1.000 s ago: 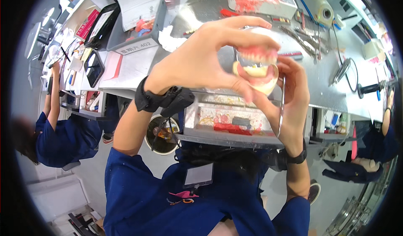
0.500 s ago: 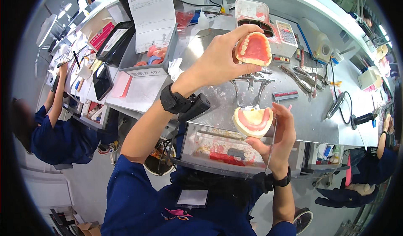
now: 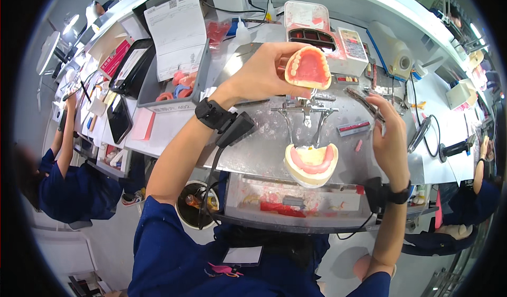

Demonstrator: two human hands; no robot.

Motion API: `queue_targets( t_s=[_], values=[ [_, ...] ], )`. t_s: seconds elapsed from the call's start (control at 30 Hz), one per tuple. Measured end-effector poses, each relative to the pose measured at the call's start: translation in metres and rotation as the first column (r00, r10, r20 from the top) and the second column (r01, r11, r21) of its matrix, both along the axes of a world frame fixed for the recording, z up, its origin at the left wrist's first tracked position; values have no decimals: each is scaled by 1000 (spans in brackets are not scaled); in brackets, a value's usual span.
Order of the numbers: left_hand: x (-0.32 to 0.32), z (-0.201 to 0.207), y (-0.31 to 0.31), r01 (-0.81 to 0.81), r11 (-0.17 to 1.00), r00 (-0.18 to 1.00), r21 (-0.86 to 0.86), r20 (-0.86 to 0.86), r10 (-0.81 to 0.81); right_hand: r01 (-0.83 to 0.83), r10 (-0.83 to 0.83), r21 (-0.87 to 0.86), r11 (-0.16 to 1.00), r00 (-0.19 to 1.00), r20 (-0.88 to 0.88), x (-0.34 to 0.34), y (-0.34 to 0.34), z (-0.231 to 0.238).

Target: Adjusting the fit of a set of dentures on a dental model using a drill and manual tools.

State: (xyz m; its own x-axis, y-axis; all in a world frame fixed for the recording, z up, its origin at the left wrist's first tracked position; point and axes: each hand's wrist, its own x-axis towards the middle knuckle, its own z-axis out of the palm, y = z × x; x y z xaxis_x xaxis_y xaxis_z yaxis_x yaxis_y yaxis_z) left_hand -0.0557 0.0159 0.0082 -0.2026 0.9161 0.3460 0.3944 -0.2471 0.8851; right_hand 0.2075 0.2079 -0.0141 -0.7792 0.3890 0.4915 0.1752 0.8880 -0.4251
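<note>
The left hand [image 3: 264, 75] pinches an upper denture [image 3: 309, 67] by its rim above the tabletop [image 3: 264, 138]; it looks rigid, light and brittle, best held at the edges. The lower denture cast [image 3: 311, 162] sits below. The right hand [image 3: 391, 138] seems closed on a thin tool, mostly hidden.
</note>
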Motion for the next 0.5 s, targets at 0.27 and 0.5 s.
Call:
queue_targets(
  t_s=[0.27, 0.5],
  values=[
    [-11, -25, 10, 113, 988, 965, 104, 227, -135, 834, -596, 310, 456, 545, -589, 150, 193, 14],
    [-8, -34, 14, 319, 922, 770, 217, 508, -386, 669, -744, -368, 646, 660, -108, 241, 350, -37]
  ],
)
